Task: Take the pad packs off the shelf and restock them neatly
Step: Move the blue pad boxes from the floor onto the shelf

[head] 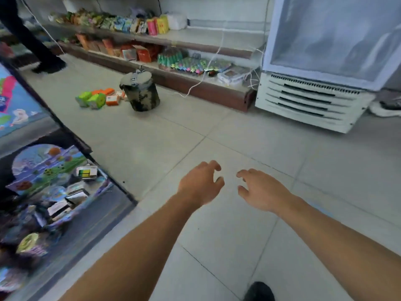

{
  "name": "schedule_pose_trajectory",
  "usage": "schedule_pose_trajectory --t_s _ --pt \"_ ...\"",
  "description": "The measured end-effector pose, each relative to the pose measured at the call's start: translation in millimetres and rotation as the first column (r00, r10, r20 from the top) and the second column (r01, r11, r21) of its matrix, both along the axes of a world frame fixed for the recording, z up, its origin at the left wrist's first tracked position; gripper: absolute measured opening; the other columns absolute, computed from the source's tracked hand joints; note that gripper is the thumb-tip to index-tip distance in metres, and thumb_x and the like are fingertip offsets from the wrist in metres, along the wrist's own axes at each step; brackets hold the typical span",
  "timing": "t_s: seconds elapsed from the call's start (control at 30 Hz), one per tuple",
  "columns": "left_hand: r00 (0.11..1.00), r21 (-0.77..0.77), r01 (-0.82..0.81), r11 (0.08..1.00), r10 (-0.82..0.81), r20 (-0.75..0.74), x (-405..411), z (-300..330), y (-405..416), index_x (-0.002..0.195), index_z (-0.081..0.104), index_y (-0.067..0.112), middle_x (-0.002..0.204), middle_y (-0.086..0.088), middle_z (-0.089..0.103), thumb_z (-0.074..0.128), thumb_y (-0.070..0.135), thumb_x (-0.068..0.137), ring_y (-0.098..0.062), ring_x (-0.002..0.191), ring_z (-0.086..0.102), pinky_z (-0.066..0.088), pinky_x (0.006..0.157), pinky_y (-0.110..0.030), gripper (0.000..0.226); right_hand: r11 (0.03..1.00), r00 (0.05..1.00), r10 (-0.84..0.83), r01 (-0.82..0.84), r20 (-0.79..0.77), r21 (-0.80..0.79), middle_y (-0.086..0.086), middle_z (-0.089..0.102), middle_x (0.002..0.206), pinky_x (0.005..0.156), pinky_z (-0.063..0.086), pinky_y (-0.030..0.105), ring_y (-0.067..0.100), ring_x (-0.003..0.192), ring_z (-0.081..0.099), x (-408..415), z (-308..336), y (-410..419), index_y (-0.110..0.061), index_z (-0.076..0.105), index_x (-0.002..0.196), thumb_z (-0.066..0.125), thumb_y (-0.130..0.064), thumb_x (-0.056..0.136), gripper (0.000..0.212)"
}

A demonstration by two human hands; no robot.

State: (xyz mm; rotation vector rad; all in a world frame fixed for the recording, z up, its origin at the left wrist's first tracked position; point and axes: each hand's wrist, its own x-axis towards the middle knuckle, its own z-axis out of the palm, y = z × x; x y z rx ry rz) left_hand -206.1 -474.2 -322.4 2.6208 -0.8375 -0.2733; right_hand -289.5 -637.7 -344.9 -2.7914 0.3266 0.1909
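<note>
My left hand (200, 182) and my right hand (259, 190) reach out side by side over the tiled floor, fingers loosely curled, holding nothing. Several green and orange packs (99, 98) lie on the floor far ahead, beside a camouflage stool. More colourful packs (121, 23) line the upper shelf (195, 38) at the back wall, with orange boxes (134, 52) on the shelf below. Both hands are well short of every pack.
The camouflage stool (141, 92) stands before the low shelf. A white fridge (325, 61) fills the right back corner. A dark glass-sided machine (54, 192) runs along my left. A person's legs (32, 40) stand at the far left. White cords (206, 68) hang over the shelves.
</note>
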Motion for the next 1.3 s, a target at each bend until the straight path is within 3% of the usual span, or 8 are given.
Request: schedule_pose_trajectory --t_s 0.27,0.5,0.67,0.83,0.97,1.07,1.17,1.3 --pt "0.943 0.062 0.211 0.976 -0.186 -0.274 -43 -152 -158 0.128 0.051 0.031 0.125 0.003 0.056 0.050 0.040 0.095 -0.017 0.108 0.057 0.049 0.091 -0.037 0.034 0.918 0.901 -0.330 0.376 -0.281 0.127 0.007 0.050 0.134 0.097 0.045 0.035 0.024 0.121 0.053 -80 -160 -115 -0.022 0.038 0.142 0.049 -0.036 0.096 0.050" --pt "0.857 0.083 0.274 0.958 -0.204 -0.473 -74 -279 -244 0.130 0.050 0.027 0.124 0.000 0.056 0.052 0.034 0.094 -0.017 0.111 0.055 0.048 0.093 -0.035 0.037 0.646 0.645 -0.704 0.755 -0.298 0.109 0.010 0.024 0.150 0.099 0.044 0.043 0.035 0.131 0.033 -107 -282 -185 -0.023 0.027 0.147 0.061 -0.047 0.087 0.074" --pt "0.847 0.089 0.226 0.970 -0.151 -0.510 -78 -324 -264 0.134 0.046 0.024 0.127 -0.002 0.054 0.053 0.030 0.093 -0.019 0.114 0.055 0.048 0.094 -0.037 0.042 0.417 0.434 -0.854 0.901 -0.286 0.121 0.010 -0.007 0.159 0.106 0.034 0.055 0.038 0.142 0.009 -85 -329 -208 -0.032 0.007 0.151 0.061 -0.073 0.073 0.103" --pt "0.847 0.092 0.233 0.968 -0.155 -0.508 -66 -332 -252 0.133 0.048 0.021 0.125 -0.003 0.054 0.053 0.030 0.093 -0.020 0.111 0.055 0.047 0.094 -0.034 0.041 0.334 0.319 -0.885 0.943 -0.338 0.016 0.019 -0.007 0.156 0.099 0.037 0.051 0.042 0.133 0.024 -71 -350 -209 -0.033 0.006 0.151 0.069 -0.061 0.073 0.104" --pt "0.851 0.058 0.146 0.988 -0.096 -0.516 -48 -319 -233 0.131 0.051 0.019 0.124 -0.004 0.057 0.052 0.032 0.096 -0.019 0.108 0.056 0.046 0.091 -0.029 0.037 0.434 0.447 -0.860 0.894 -0.245 0.110 0.010 0.003 0.154 0.101 0.037 0.048 0.036 0.128 0.029 -72 -338 -186 -0.034 0.014 0.148 0.070 -0.057 0.070 0.098" --pt "0.829 -0.011 -0.034 0.999 0.022 -0.560 -36 -290 -215 0.130 0.051 0.015 0.124 -0.005 0.059 0.047 0.038 0.098 -0.021 0.112 0.056 0.043 0.093 -0.029 0.040 0.477 0.593 -0.796 0.737 -0.119 0.480 -0.002 0.016 0.150 0.101 0.042 0.038 0.022 0.130 0.032 -63 -305 -156 -0.036 0.018 0.147 0.074 -0.047 0.071 0.095" --pt "0.710 -0.053 -0.281 0.958 0.171 -0.683 -18 -247 -184 0.126 0.051 0.017 0.125 -0.003 0.059 0.039 0.054 0.097 -0.022 0.115 0.056 0.044 0.099 -0.035 0.048 0.272 0.640 -0.766 0.404 -0.057 0.873 -0.007 0.031 0.143 0.098 0.044 0.026 0.009 0.122 0.048 -37 -246 -117 -0.035 0.024 0.146 0.068 -0.042 0.069 0.089" --pt "0.355 -0.144 -0.486 0.862 0.044 -0.934 2 -172 -124 0.121 0.057 0.024 0.119 0.002 0.064 0.035 0.065 0.094 -0.017 0.108 0.063 0.051 0.090 -0.035 0.053 0.032 0.757 -0.653 0.069 -0.032 0.997 -0.006 0.048 0.135 0.083 0.053 0.029 0.001 0.100 0.065 4 -168 -58 -0.035 0.027 0.145 0.056 -0.044 0.066 0.085"
